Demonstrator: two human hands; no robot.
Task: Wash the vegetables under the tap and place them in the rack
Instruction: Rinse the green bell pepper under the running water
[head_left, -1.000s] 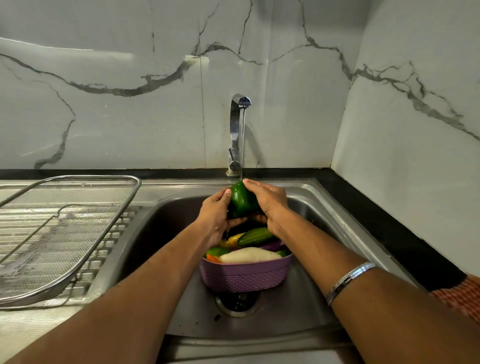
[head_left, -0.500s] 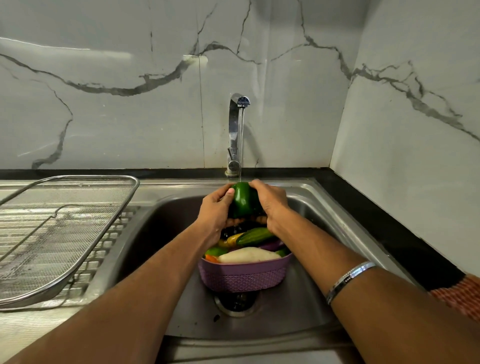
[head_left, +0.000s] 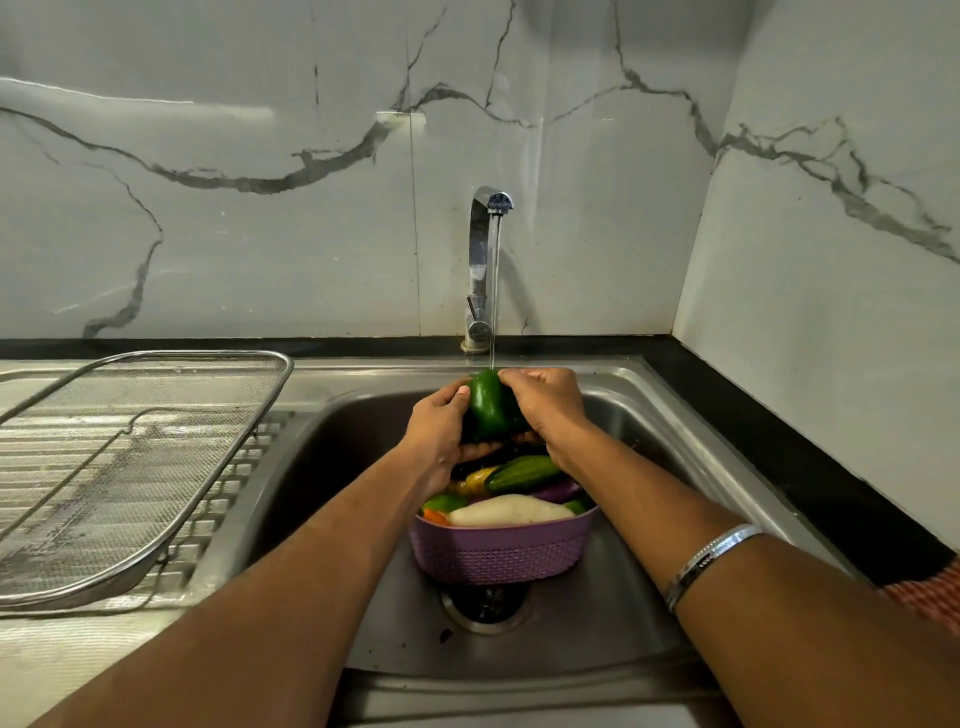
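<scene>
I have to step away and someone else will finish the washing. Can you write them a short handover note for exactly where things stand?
Left hand and right hand: both grip the green pepper under the running tap.
Other vegetables, among them a cucumber and a pale long one, lie in the purple basket in the sink, over the drain.
Mesh rack sits on the drainboard at left; nothing in it.
Done: pepper is being rinsed.
Left: put it in the rack, then wash and rack the rest.

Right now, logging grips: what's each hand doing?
Left hand: grips the green pepper.
Right hand: grips the same pepper.
</scene>
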